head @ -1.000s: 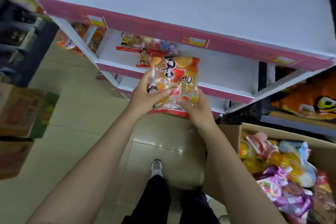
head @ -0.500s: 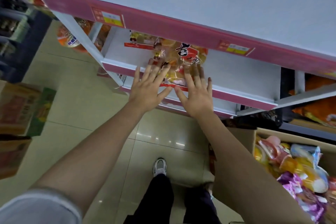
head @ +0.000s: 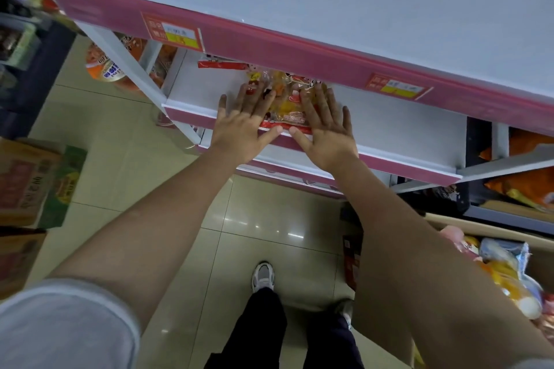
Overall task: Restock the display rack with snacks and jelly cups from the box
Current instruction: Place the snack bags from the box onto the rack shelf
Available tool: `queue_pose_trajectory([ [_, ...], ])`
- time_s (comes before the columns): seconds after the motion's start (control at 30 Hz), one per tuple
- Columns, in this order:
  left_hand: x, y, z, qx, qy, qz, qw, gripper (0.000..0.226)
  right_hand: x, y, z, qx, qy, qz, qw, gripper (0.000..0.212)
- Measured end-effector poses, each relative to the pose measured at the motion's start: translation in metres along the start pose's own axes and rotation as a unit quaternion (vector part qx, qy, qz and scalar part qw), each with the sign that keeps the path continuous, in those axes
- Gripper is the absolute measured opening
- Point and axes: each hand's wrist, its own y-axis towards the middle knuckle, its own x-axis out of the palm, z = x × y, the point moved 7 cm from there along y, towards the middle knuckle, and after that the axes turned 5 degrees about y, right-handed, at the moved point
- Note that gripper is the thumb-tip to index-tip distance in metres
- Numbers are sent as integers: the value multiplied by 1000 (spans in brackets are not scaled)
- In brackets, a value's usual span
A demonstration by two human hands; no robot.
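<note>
Jelly bag (head: 287,100) top hidden under upper shelf (head: 299,57).

white rack (head: 389,117) with pink edges; orange-yellow jelly bag (head: 286,102), red-trimmed.

Glossy plastic jelly bag (head: 286,106), matt white shelf (head: 389,126), glossy tiled floor (head: 263,219).

Glossy beige tiled floor (head: 126,141), stacked cardboard cartons (head: 33,186) left
</note>
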Motion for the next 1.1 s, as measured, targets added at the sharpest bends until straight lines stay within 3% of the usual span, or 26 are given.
queue_pose_trajectory([
  [0.2, 2, -57, 35, -61, -53, -22, 996, 71, 6, -62, 4, 2, 21, -29, 999, 69],
  [0.3, 12, -112, 89, -47, -116, -14, 992, 59, -7, -132, 21, 2, 135, 30, 990, 55],
  [0.43, 37, -154, 206, 31, -166, -133, 977, 63, 4, -239, 105, 113, 236, 52, 964, 39],
  [0.5, 46, -157, 273, 82, -154, -162, 971, 47, 22, -295, 169, 198, 283, 47, 937, 36],
  [0.6, 54, -151, 383, 171, -132, -168, 962, 42, 39, -375, 268, 314, 320, 89, 889, 41],
  [0.73, 82, -135, 522, 225, -126, -192, 947, 49, 67, -454, 391, 437, 361, 150, 810, 50],
  [0.87, 124, -125, 635, 248, -137, -216, 934, 59, 102, -507, 493, 523, 361, 169, 754, 65],
  [0.93, 147, -123, 678, 266, -130, -229, 927, 70, 124, -528, 531, 558, 366, 160, 728, 70],
  [1.03, 186, -125, 717, 276, -43, -262, 924, 86, 164, -549, 560, 600, 409, 87, 682, 75],
  [1.1, 204, -128, 725, 270, 27, -269, 924, 90, 184, -554, 562, 602, 416, 49, 679, 72],
])
